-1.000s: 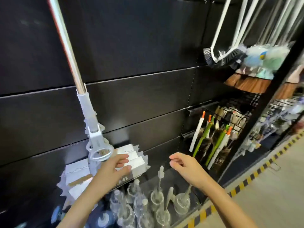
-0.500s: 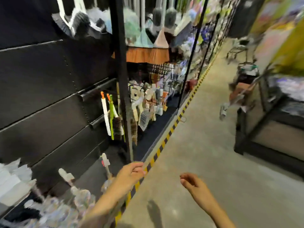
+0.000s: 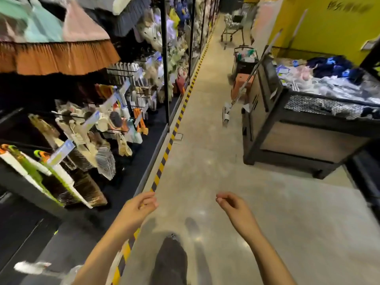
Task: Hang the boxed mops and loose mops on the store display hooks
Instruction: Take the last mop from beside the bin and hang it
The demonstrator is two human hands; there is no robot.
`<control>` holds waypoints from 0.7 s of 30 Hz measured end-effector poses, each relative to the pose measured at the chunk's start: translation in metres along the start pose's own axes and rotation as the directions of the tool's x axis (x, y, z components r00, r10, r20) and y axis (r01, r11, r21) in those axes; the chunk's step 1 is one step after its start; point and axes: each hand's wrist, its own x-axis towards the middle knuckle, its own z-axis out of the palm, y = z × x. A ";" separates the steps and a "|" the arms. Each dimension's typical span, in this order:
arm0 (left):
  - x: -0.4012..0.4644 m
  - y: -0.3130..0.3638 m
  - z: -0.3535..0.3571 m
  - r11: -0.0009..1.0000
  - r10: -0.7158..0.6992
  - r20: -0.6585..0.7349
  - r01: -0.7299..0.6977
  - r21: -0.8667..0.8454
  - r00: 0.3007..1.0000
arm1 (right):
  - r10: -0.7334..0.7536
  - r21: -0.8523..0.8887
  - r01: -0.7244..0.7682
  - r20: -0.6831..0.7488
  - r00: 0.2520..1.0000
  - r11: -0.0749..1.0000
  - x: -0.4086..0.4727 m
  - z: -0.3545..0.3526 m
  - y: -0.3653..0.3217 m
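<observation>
Both my hands hover over the aisle floor, holding nothing. My left hand (image 3: 139,206) has loosely curled fingers and sits above the yellow-black floor stripe. My right hand (image 3: 232,204) is about a forearm's width to its right, fingers also loosely curled. A loose mop (image 3: 242,85) with a long silver handle leans against the end of the black display bin (image 3: 265,103) further down the aisle, its white head (image 3: 226,116) on the floor. The black display wall with the hung mop is out of view.
Shelving (image 3: 102,112) with hanging brushes and brooms lines the left side. The display bin on the right holds packaged goods. A basket trolley (image 3: 244,58) and a shopping cart (image 3: 234,25) stand further down the aisle. Concrete floor (image 3: 205,157) stretches between.
My view has swung right, from the black wall with the hung mop to the aisle. My left hand let go of the mop head, and both hands now hover over the floor.
</observation>
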 end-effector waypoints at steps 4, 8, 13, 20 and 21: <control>0.094 0.029 -0.012 0.997 -0.065 -0.033 0.064 -0.049 0.997 | -0.026 0.023 0.026 0.000 1.000 0.999 0.093 -0.008 -0.029; 0.189 0.075 -0.016 0.994 -0.083 -0.016 0.082 -0.069 0.996 | 0.003 0.036 -0.001 -0.049 0.999 0.999 0.183 -0.026 -0.055; 0.300 0.149 0.006 0.998 0.016 0.130 -0.023 0.052 0.991 | 0.062 0.051 -0.055 -0.143 0.988 0.997 0.275 -0.060 -0.061; 0.430 0.253 0.063 0.966 0.137 0.303 -0.195 0.169 0.943 | 0.190 0.038 -0.186 -0.257 0.948 0.982 0.382 -0.117 -0.044; 0.447 0.266 0.070 0.959 0.153 0.307 -0.216 0.184 0.939 | 0.212 0.055 -0.205 -0.276 0.937 0.977 0.399 -0.124 -0.042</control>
